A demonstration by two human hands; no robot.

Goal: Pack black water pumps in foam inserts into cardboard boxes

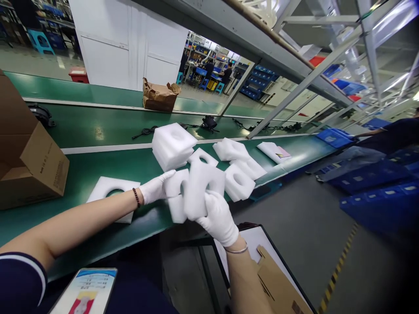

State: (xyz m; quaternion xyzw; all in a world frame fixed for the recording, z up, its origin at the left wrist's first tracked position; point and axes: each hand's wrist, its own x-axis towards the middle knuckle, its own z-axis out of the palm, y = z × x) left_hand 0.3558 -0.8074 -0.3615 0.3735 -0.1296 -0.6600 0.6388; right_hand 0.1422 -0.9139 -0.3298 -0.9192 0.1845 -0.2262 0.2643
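Now left hand (156, 187), right hand (218, 219) gripping one blurred foam insert (199, 192)

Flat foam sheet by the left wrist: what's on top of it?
The left forearm crosses above the white foam sheet, hiding its near part; green belt shows through its round hole.

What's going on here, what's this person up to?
A person's gloved left hand and right hand hold white foam inserts over a green conveyor belt. More foam inserts lie on the belt, near an open cardboard box. Another person is off to the right, near blue crates.
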